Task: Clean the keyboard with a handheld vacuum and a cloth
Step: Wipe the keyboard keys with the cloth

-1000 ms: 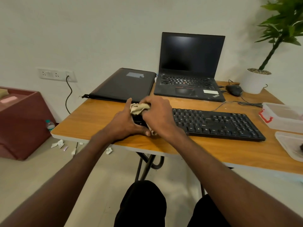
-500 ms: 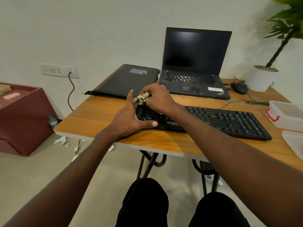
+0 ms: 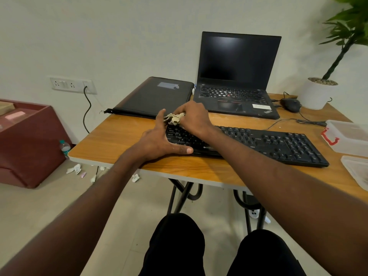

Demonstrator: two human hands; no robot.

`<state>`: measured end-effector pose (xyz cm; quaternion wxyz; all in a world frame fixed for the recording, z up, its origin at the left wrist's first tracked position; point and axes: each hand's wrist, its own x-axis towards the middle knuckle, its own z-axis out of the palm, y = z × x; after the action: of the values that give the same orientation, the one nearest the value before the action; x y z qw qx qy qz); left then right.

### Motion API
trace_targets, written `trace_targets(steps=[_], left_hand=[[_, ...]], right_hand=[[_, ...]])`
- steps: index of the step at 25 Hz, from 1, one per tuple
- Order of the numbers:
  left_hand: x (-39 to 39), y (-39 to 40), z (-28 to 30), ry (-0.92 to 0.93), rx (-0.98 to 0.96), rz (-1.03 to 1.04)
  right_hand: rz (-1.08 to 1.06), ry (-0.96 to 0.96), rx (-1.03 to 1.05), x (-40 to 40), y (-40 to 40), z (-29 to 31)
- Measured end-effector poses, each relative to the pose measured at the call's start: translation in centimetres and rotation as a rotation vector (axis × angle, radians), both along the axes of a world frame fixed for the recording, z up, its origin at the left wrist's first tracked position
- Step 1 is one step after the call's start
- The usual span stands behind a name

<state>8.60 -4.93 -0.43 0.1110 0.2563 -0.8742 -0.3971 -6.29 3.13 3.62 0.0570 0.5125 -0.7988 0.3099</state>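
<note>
A long black keyboard lies across the wooden table. My right hand is closed around a crumpled beige cloth and presses it onto the keyboard's far left corner. My left hand grips the keyboard's left end, thumb along the front edge and fingers up along the side. No handheld vacuum is in view.
Behind the keyboard stand an open black laptop and a closed black sleeve. A mouse, a potted plant and clear plastic boxes sit at the right. Paper scraps lie on the floor.
My right hand has moved with the cloth from the keyboard's front left corner up to its far left corner. My left hand has stayed on the keyboard's left end.
</note>
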Motion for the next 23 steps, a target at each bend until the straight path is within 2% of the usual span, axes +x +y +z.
trace_targets(steps=[3,9,15,17,19,21,23], left_hand=[[-0.1,-0.1,-0.2,0.019,-0.017,0.02],[-0.3,-0.3,-0.4,0.02,-0.029,0.018],[0.2,0.2,0.6,-0.025,0.003,-0.021],[0.5,1.1,1.0,-0.031,-0.008,-0.023],[0.2,3.0,1.4,0.073,-0.118,0.057],[-1.1,6.4,2.3,0.257,-0.245,0.076],[-3.3,11.3,3.5,0.392,-0.257,0.034]], right_hand=[[-0.053,0.197,0.122,-1.5,0.8,0.1],[-0.24,0.337,0.136,-7.2,10.3,-1.3],[-0.618,0.21,0.18,-10.5,21.0,-0.2],[-0.657,0.106,0.072,-9.8,23.0,0.7],[-0.622,-0.122,-0.121,-8.4,24.3,1.5],[-0.515,-0.553,-0.293,-6.4,25.4,2.1],[-0.435,-0.984,-0.403,-4.5,26.9,2.3]])
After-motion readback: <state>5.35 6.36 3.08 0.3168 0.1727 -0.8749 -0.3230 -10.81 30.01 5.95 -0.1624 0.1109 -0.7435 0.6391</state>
